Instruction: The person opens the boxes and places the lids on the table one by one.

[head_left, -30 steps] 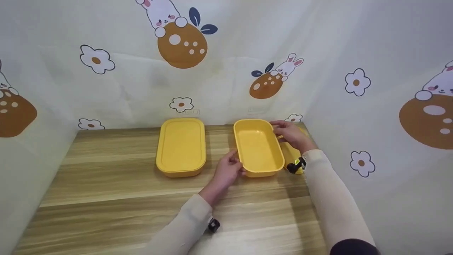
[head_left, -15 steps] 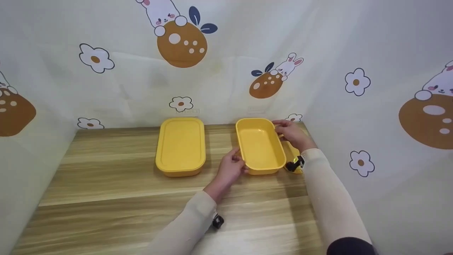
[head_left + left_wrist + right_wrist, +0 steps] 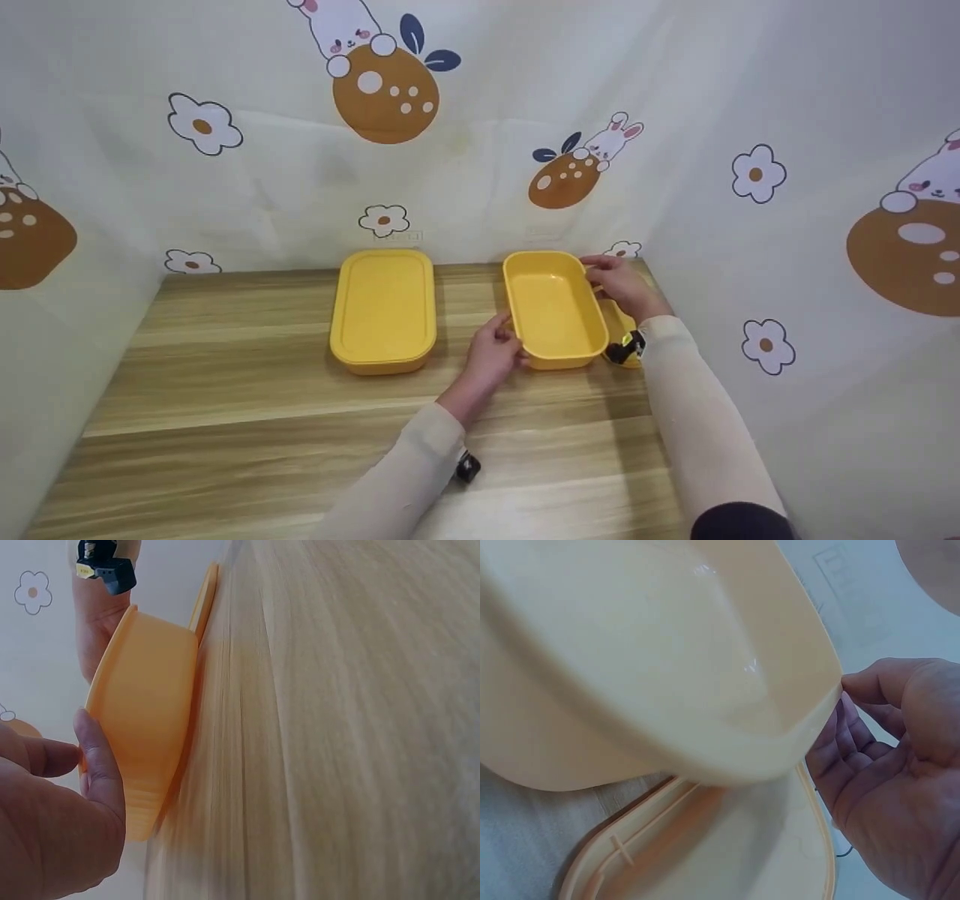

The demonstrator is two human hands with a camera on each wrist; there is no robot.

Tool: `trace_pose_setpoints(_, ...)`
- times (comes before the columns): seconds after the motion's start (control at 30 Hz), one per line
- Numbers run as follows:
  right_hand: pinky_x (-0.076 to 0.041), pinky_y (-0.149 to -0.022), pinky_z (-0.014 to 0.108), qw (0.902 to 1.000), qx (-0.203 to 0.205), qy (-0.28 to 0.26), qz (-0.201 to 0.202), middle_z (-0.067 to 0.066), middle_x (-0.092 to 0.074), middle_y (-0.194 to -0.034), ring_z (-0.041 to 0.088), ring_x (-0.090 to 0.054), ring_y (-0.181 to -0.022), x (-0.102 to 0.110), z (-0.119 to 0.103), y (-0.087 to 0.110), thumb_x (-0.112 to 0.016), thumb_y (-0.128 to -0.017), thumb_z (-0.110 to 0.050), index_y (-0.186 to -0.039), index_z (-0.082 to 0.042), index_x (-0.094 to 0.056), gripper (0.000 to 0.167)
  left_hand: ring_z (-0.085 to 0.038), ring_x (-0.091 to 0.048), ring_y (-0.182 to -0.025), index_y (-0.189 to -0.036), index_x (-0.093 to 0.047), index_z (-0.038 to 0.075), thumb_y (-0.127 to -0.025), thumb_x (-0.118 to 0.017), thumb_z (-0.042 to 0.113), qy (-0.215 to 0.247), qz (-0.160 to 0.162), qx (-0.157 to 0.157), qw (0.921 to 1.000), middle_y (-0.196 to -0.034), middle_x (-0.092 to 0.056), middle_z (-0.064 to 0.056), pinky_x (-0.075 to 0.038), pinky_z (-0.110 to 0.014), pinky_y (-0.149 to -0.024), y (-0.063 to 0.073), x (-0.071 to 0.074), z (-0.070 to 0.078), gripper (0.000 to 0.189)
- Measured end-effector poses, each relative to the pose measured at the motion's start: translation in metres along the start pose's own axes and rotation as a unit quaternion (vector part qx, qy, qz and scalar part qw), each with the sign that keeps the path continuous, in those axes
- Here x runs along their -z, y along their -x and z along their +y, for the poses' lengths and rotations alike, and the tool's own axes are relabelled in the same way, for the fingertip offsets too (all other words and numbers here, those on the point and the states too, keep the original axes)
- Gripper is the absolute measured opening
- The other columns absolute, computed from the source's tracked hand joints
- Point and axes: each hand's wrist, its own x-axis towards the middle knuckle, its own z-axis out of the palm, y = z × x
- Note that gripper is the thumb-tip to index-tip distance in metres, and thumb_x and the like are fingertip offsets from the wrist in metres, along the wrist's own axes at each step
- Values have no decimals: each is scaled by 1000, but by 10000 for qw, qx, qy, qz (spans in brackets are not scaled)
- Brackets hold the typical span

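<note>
An open yellow lunch box (image 3: 556, 319), with nothing inside, is at the back right of the table between both hands. My left hand (image 3: 491, 355) pinches its rim near the front left; in the left wrist view the fingers (image 3: 101, 757) lie along the outer wall. At the far right corner, my right hand (image 3: 621, 287) holds the rim, thumb on top and other fingers below, as the right wrist view shows. A yellow lid (image 3: 772, 847) lies to the right, inner side up, partly hidden by the box and right wrist.
Left of the open box stands a second yellow lunch box (image 3: 384, 309) with its lid on. The wooden table (image 3: 247, 427) meets a printed cloth wall (image 3: 480, 172) at the back and sides. Small black cameras sit on both wrists.
The open lunch box has shifted slightly to the right, with both hands moving along on it, and overlaps more of the lid in the head view. The covered box has not moved.
</note>
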Motion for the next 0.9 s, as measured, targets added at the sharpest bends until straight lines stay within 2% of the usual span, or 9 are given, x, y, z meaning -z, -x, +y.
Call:
trace_pose_setpoints(0.2,-60,-104,42,9999,-20,6,106,15,-68,-141,34,-68,-119,-2,3,0,-60,-113,-18,-153,-9,-64,41,-18,-66,-72,-165,-40,-9,-100,-55,-18,-13,-11,8,10000,-99,-51,-7,-65,-32,-67,-2,-1,-3,68)
trace_pose_setpoints(0.27,-60,-102,42,9999,10,-81,107,20,-67,-140,34,-68,-115,-3,2,1,-59,-113,-14,-155,-7,-63,43,-18,-66,-73,-165,-39,-9,-100,-54,-18,22,-29,16,10000,-100,-50,-7,-64,-31,-67,-3,-1,-4,67)
trace_pose_setpoints(0.43,-59,-100,44,9999,43,-165,18,31,-63,-139,35,-66,-111,-6,-8,8,-54,-112,-6,-159,0,-56,48,-18,-65,-75,-164,-40,-9,-100,-53,-17,83,-19,22,10000,-104,-50,-11,-63,-29,-65,-3,-1,-5,66)
trace_pose_setpoints(0.57,-57,-103,44,9999,-88,-64,3,28,-64,-141,35,-65,-114,-6,-18,17,-55,-112,-7,-159,-1,-56,48,-18,-65,-76,-163,-43,-8,-100,-54,-17,41,39,32,10000,-107,-52,-13,-63,-30,-64,-3,-1,-5,64)
trace_pose_setpoints(0.63,-56,-106,45,9999,-86,-40,-36,26,-64,-144,35,-65,-116,-6,-20,20,-55,-111,-8,-160,-1,-55,49,-18,-65,-75,-161,-45,-8,-100,-55,-15,-42,83,15,10000,-107,-53,-14,-64,-30,-63,-2,-1,-4,62)
trace_pose_setpoints(0.77,-54,-111,48,10000,-20,20,46,20,-64,-146,35,-63,-120,-2,-4,10,-57,-113,-16,-159,-6,-58,48,-23,-69,-76,-154,-53,-7,-102,-58,-8,-298,208,-14,9993,-104,-57,-11,-66,-37,-68,1,0,-4,52)
trace_pose_setpoints(0.9,-56,-106,46,9984,94,238,499,18,-63,-138,30,-62,-112,0,6,3,-56,-115,-24,-155,-5,-60,45,-30,-73,-77,-139,-61,-5,-100,-61,-2,-776,357,-92,9963,-102,-60,-9,-64,-35,-64,6,5,-3,38)
